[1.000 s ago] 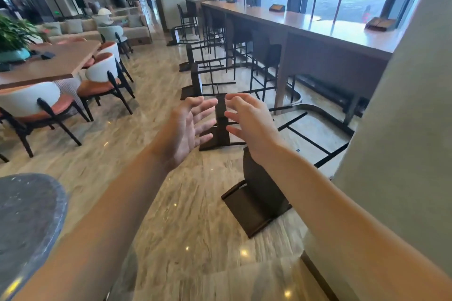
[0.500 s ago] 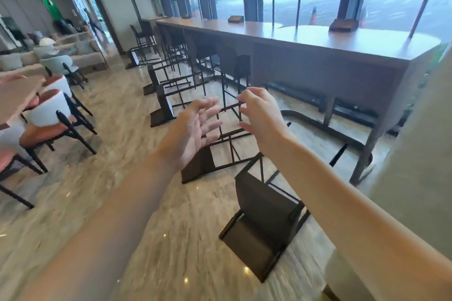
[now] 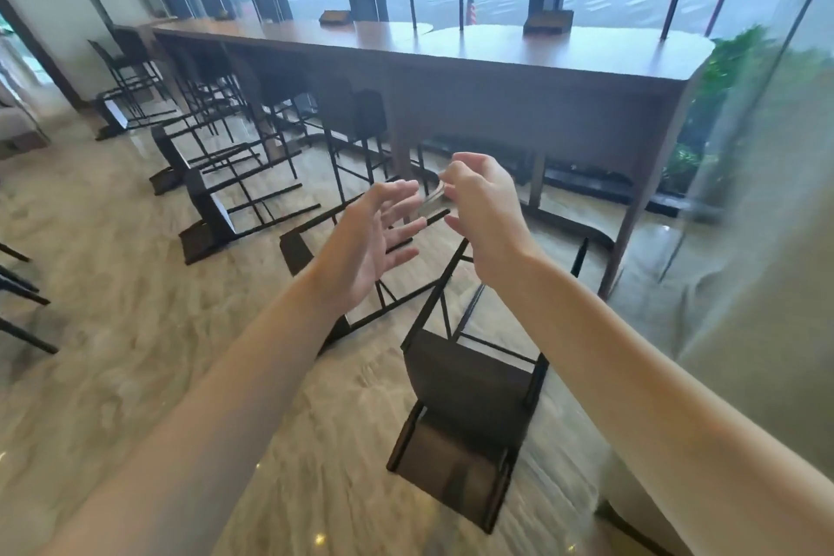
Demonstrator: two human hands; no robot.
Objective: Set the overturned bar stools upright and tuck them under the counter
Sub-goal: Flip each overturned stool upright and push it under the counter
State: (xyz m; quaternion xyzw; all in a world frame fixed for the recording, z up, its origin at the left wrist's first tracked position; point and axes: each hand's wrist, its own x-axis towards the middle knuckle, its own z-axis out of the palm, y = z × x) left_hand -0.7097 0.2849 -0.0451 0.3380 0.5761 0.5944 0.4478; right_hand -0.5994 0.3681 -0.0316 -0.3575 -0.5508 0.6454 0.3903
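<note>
Head view: left hand (image 3: 365, 248) and right hand (image 3: 485, 212) raised, both empty, fingers spread on the left, loosely curled on the right. Nearest overturned stool (image 3: 469, 402) lies on the floor below and just under the right hand, legs pointing away toward the counter (image 3: 519, 54); right hand nearer. Versus earlier frames: counter closer, stool now almost underfoot, more fallen stools (image 3: 212, 217) left of the left hand.

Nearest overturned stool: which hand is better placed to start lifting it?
Right, probably. The right hand hangs almost directly over the nearest overturned stool and its upturned legs. The left hand is open too, but sits further left, over the next stool. Neither hand touches anything.
</note>
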